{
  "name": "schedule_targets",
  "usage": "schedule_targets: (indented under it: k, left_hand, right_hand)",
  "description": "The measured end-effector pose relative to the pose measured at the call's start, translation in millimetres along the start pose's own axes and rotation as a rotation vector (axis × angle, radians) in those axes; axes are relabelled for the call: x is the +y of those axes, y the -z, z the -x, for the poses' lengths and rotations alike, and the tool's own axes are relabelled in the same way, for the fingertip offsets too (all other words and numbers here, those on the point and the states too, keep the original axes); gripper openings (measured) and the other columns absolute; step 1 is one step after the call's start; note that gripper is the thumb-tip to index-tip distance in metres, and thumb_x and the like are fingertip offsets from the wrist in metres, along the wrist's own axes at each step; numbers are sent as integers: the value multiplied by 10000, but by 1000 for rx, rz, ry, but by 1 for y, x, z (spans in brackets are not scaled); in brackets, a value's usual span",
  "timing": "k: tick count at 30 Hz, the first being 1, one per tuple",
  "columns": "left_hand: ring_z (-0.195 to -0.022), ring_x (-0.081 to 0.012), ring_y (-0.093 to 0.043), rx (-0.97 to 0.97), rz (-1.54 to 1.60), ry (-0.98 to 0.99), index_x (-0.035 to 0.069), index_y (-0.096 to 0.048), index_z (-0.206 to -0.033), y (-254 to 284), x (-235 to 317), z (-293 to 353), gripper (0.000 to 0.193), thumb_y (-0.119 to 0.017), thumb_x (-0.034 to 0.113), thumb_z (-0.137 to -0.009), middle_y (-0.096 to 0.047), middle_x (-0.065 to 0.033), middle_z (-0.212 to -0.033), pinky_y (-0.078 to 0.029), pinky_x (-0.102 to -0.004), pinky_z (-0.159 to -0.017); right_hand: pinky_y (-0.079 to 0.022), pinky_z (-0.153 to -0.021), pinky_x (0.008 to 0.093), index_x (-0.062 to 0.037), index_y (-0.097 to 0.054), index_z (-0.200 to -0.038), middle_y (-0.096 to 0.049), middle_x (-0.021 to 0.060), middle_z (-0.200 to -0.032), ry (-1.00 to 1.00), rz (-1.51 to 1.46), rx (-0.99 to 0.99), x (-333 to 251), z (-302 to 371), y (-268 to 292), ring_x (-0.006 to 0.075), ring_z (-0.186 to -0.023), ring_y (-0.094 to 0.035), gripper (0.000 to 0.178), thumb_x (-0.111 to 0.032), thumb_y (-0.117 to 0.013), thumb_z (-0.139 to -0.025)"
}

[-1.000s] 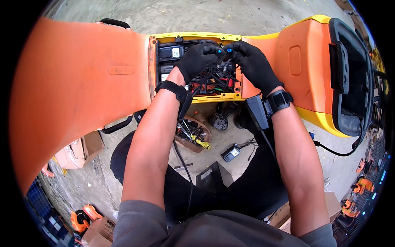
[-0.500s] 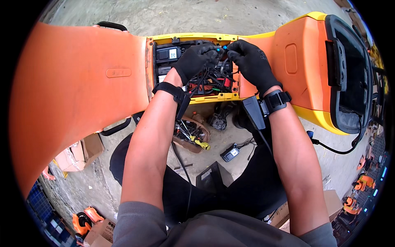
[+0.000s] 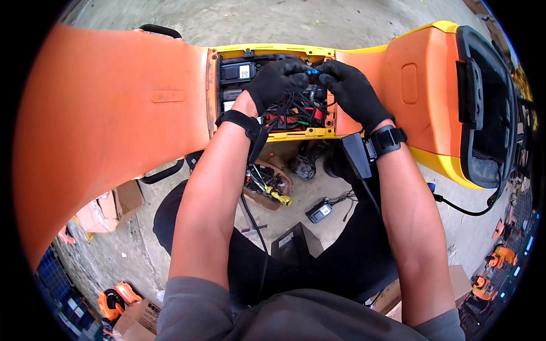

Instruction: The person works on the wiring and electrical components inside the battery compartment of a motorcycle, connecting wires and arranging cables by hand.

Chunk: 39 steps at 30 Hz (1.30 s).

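Under and around everything, grey concrete floor (image 3: 267, 23). Across it, a long orange shell (image 3: 114, 85) with yellow edging, spreading wide on the left of the open compartment (image 3: 301, 134); to the right of that compartment, a raised orange cover (image 3: 409, 85) with a black end. Compartment itself yellow-rimmed and holding a tangle of black wires (image 3: 290, 111)

Over the compartment's upper middle, the left hand (image 3: 277, 85), in a black glove; over its right end, the right hand (image 3: 350, 88), gloved likewise. Well below and left of the compartment, a cardboard box (image 3: 108, 210). Straight below it, on the floor between the legs, a dark box (image 3: 291, 244); nearer to it, a brown tray (image 3: 261, 200) of small dark parts, with a yellow-handled tool (image 3: 281, 198) lying across. In the compartment's upper left corner, a black module (image 3: 238, 73) with a white label; on the floor below its right half, a small black device (image 3: 322, 211) trailing leads

Left fingers bent, tips pressed together, pinching the left blue connector (image 3: 309, 72); right fingers also bent and closed at the tips, pinching the right blue connector (image 3: 315, 71). Both connectors end to end above the compartment's upper right part, close together; cannot tell if joined or merely meeting
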<state>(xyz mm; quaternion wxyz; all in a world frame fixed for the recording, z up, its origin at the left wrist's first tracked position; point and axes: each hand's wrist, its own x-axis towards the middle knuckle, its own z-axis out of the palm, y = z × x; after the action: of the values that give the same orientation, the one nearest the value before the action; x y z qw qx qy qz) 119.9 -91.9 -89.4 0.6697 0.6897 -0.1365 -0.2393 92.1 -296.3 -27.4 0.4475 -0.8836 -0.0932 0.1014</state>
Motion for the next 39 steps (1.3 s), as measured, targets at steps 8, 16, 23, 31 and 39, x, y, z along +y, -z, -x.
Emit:
schedule_targets:
  k: [8,16,23,31,39]
  left_hand:
    - [-937,-126,-631,46,-27,-48,3,-633,-1181,5,-5,2,281,-625,133,-932,-656,-61,-1055,-516,-287,-849]
    - [-966,-139,-631,115,-214,-46,22,-655,-1157,2,12,6,338,-702,230,-895,-675,-79,-1058,-499,-285,-859]
    - [-908,-121,-644,128,-25,-51,11,-667,-1155,-1,4,-1,308,-687,109,-864,-701,-78,-1032,-524,-275,-816]
    - [-917,-114,-653,173,-191,-25,40,-681,-1150,-1,-3,-7,333,-709,193,-855,-720,-77,-1033,-511,-267,-847]
    - [-920,-126,-658,151,-144,-20,29,-666,-1158,-2,-3,-9,327,-692,223,-895,-712,-100,-1024,-523,-282,-823]
  right_hand:
    - [-488,-792,311,-28,-647,-1118,-669,108,-955,67,-167,-64,-6,3,-2,186,-852,-618,223,-99,-600,-912]
    - [-477,-835,256,-11,-649,-1128,-641,2,-988,39,-342,-165,-14,4,0,98,-916,-575,215,-124,-614,-948]
    - [-463,-843,245,-14,-641,-1165,-640,-15,-1005,-16,-375,-259,-17,4,1,79,-906,-563,226,-121,-570,-979]
    - [-431,-922,276,-19,-627,-1209,-660,35,-1123,66,-255,-307,-26,7,-1,128,-1047,-565,307,-216,-539,-991]
    - [-444,-880,263,-22,-635,-1175,-658,0,-1067,-32,-334,-289,-21,7,1,105,-942,-565,284,-218,-562,-983]
